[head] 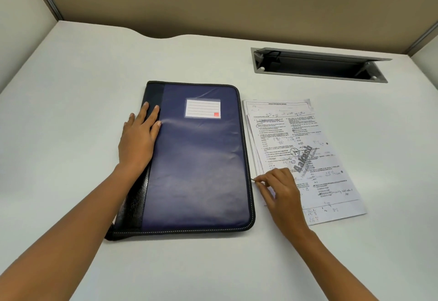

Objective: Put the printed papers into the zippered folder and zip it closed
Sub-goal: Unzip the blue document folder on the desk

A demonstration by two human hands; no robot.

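On the white desk [71,87] we see the folder [199,170] lying closed and flat, navy with a black spine strip, white stitching and 1 lined label [202,108] near its top. The papers [308,134], a loose printed stack, lie just beside its right edge. Our left hand [138,139] rests flat on the spine, fingers straight. Our right hand [282,189] pinches the zip pull [254,180] at that right edge.

A pale white surface [71,87] fills the view, tan partition walls [213,2] boxing it in, a grey cable tray [317,65] sunk in at the back right, lid raised.
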